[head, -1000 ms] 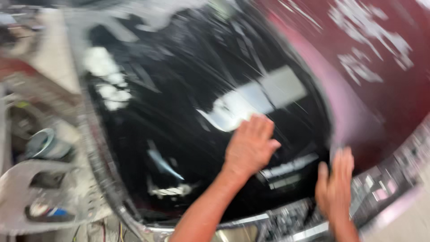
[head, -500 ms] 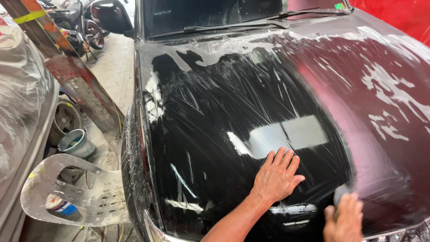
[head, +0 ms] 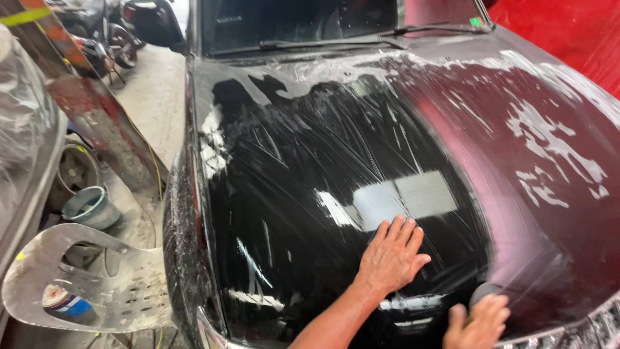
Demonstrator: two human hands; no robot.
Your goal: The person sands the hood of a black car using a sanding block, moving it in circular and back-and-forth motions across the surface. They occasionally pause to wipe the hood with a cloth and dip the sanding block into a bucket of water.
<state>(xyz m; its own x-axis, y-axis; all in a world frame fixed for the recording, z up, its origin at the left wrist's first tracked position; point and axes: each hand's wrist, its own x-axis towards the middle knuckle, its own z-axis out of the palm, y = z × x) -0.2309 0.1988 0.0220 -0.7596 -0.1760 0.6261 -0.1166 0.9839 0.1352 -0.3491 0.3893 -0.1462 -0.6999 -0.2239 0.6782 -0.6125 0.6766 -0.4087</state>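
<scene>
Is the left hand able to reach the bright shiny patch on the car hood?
Probably yes. The left hand lies flat on the wet black hood, fingertips just below the bright patch, and nothing stands between them.

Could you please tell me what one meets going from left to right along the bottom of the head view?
Grey plastic chair → black car hood → left hand flat on the hood → right hand on a dark pad.

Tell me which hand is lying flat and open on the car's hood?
The left hand. Its fingers are spread flat on the film-covered black hood, while the right hand, lower near the front edge, is curled around a small dark pad.
</scene>
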